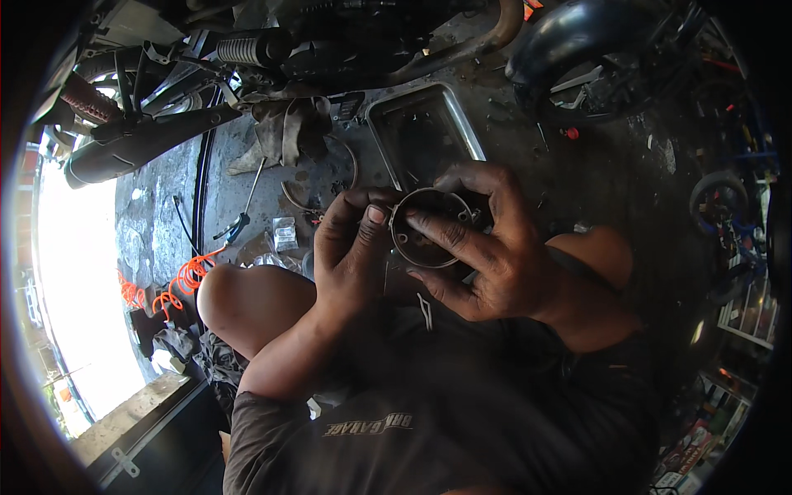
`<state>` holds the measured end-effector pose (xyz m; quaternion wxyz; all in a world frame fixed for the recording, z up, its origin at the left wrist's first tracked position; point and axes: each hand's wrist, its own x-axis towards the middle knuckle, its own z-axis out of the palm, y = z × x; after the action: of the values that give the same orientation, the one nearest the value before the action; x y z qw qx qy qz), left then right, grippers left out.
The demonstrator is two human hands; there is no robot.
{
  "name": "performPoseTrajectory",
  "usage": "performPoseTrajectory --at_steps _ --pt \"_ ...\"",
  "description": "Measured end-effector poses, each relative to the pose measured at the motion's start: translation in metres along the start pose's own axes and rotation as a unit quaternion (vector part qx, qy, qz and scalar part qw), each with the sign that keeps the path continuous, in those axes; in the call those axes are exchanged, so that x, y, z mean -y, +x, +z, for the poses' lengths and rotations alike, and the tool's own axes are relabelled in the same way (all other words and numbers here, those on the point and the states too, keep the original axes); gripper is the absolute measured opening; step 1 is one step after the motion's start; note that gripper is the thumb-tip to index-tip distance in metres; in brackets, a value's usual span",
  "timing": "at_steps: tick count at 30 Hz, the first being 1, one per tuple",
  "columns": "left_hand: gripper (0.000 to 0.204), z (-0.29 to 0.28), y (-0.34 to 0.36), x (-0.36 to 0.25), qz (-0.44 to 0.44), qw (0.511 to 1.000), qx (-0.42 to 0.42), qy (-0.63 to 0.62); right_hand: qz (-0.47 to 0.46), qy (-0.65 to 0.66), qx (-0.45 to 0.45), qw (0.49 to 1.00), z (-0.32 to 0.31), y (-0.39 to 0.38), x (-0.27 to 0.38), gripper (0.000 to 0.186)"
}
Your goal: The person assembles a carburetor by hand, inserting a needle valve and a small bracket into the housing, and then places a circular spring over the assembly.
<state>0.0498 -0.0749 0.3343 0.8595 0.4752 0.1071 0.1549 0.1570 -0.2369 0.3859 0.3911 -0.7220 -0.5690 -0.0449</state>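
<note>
Both my hands hold a round, shallow metal part above my lap, its open side up. It has a thin bright rim and a dark, greasy inside with small lugs or holes. My left hand pinches the left edge, with the thumb at the rim and the fingers curled behind it. My right hand grips the right side. One of its fingers reaches inside the part, another bends over the far edge, and the thumb is at the near edge. Whatever lies under that inner finger is hidden.
Beyond my hands a metal tray lies on the dark floor. Motorcycle parts, including an exhaust muffler and a black fender, stand at the back. To the left are a screwdriver, a rag and a coiled orange hose.
</note>
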Motion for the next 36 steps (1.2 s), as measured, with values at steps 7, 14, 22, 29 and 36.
performPoseTrajectory --at_steps 7,14,22,29,36 --pt "0.022 -0.004 -0.002 -0.004 0.105 0.992 0.011 0.072 0.032 0.136 0.013 0.99 0.003 -0.001 -0.015 0.048" --pt "0.038 -0.008 -0.001 -0.006 0.168 0.978 0.054 0.107 0.045 0.411 0.033 0.91 0.001 -0.007 -0.029 0.044" --pt "0.033 -0.008 -0.003 -0.02 0.236 0.96 0.06 0.135 0.037 0.439 0.001 0.898 0.009 -0.006 -0.022 0.047" --pt "0.024 -0.012 -0.007 -0.032 0.285 0.928 0.031 0.239 0.0 0.35 0.025 0.937 0.008 0.005 -0.019 0.041" --pt "0.019 -0.014 -0.009 -0.036 0.296 0.923 0.037 0.242 -0.017 0.336 0.039 0.941 0.01 0.007 -0.022 0.04"
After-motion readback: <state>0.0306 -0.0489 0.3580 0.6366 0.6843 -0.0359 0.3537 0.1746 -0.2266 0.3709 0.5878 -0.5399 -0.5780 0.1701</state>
